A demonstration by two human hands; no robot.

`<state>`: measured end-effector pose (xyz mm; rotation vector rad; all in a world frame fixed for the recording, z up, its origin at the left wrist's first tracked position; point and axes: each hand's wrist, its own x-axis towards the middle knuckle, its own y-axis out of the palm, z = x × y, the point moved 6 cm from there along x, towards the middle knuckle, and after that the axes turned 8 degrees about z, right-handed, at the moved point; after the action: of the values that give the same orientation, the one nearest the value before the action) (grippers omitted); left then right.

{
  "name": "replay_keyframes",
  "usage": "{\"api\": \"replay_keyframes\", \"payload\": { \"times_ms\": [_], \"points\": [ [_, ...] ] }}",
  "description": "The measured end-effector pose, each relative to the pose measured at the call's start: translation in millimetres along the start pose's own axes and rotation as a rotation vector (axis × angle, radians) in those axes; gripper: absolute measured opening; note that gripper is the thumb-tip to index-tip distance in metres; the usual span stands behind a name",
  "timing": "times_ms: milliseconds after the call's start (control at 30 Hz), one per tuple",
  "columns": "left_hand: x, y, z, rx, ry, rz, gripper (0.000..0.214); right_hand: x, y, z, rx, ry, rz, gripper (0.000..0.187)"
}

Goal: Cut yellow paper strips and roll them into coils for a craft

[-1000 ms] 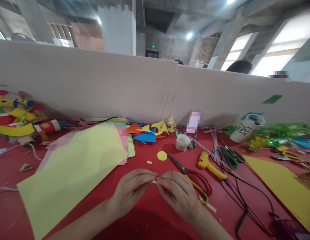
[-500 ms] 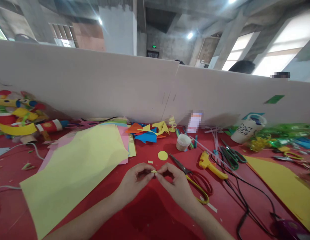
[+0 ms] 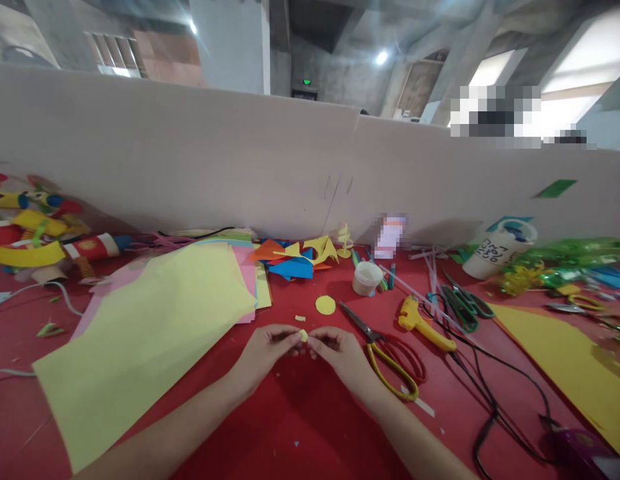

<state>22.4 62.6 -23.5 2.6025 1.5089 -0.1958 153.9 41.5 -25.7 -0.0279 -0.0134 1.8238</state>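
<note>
My left hand (image 3: 267,351) and my right hand (image 3: 340,355) meet over the red table (image 3: 310,427), fingertips pinched together on a tiny yellow paper piece (image 3: 303,335). Both hands are closed on it. A yellow paper circle (image 3: 325,305) lies just beyond the fingers, with a small yellow scrap (image 3: 300,318) to its left. Scissors with yellow and red handles (image 3: 385,350) lie right beside my right hand.
A large pale yellow sheet (image 3: 140,333) over pink sheets lies left. Coloured paper cut-outs (image 3: 295,259), a small white cup (image 3: 367,277), a yellow glue gun (image 3: 424,323) with black cable, green scissors (image 3: 460,307) and a yellow sheet (image 3: 565,360) lie right. A white partition (image 3: 240,167) stands behind.
Both hands have moved away from me toward the yellow circle, still pinching the tiny yellow piece between them. The camera has tilted slightly.
</note>
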Motion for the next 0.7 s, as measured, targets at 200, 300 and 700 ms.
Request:
{"api": "replay_keyframes", "payload": {
  "times_ms": [200,300,700],
  "points": [
    [-1.0,1.0,-2.9,0.067,0.046,0.01,0.024,-1.4,-1.3,1.4,-0.038,0.011,-0.033,0.024],
    [-2.5,1.2,-3.9,0.084,0.064,0.008,0.024,-2.2,-1.5,1.5,-0.053,0.014,-0.05,0.024],
    [-4.6,3.8,-6.3,0.12,0.085,0.017,0.022,-3.1,-0.9,7.1,-0.07,-0.014,-0.045,0.019]
  ]
}}
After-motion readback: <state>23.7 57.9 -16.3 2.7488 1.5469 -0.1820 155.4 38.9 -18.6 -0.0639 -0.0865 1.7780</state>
